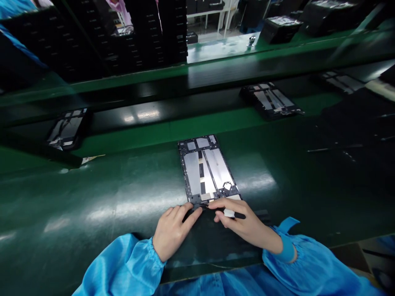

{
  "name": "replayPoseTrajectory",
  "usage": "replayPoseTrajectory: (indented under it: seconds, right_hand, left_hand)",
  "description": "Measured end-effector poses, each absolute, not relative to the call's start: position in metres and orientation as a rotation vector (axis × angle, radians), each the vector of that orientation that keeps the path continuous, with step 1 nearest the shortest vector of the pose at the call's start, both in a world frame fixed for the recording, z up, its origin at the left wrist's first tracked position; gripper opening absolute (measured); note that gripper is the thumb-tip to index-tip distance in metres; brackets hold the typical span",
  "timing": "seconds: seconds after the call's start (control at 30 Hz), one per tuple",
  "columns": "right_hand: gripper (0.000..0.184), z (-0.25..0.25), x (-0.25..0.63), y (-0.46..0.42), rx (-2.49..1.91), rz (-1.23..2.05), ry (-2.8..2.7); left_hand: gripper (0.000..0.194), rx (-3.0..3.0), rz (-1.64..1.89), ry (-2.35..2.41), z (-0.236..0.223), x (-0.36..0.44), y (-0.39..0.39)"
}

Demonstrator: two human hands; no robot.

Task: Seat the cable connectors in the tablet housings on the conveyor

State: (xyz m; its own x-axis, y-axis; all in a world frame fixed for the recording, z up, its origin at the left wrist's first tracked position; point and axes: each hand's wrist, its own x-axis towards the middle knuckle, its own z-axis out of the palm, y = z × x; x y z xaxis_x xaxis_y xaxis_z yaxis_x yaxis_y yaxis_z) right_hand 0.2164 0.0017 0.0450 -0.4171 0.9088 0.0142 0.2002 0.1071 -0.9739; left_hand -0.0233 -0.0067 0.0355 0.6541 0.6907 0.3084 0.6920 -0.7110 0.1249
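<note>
An opened tablet (210,166) lies on the green bench in front of me, with grey metal plates, a dark strip and flat cables showing. My left hand (174,228) rests at its lower left corner, the index finger and thumb spread apart and touching the bottom edge. In my right hand (240,220) is a pair of black tweezers (239,215) with a white band, gripped like a pen. The tips point at the tablet's bottom edge, between my two hands; what they touch there is too small to make out. A blue band (286,248) circles my right wrist.
Along the dark conveyor (129,115) beyond the bench sit more opened tablets, one at the left (68,127) and one at the right (273,98). Stacked black trays (148,37) stand behind it. A dark mat (354,135) with thin tools lies on the right.
</note>
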Motion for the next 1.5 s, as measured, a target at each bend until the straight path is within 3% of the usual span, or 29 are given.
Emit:
replayPoseTrajectory:
  seconds: [0.4, 0.97, 1.3, 1.5]
  right_hand:
    - [0.023, 0.042, 0.24, 0.003, -1.257, 1.393, -1.636]
    - [0.017, 0.052, 0.218, 0.005, -0.973, 1.319, -1.855]
    - [0.019, 0.053, 0.225, 0.007, -1.168, 1.727, -1.534]
    - [0.023, 0.043, 0.228, 0.0, -1.277, 1.766, -1.534]
  left_hand:
    - [0.032, -2.86, -0.529, -1.194, 0.033, -0.026, -0.006]
    - [0.03, -2.892, -0.644, -1.148, 0.031, -0.033, -0.005]
    - [0.029, -2.994, -0.773, -1.016, 0.04, -0.034, -0.015]
    - [0.029, -3.132, -0.468, -0.868, 0.037, -0.026, -0.029]
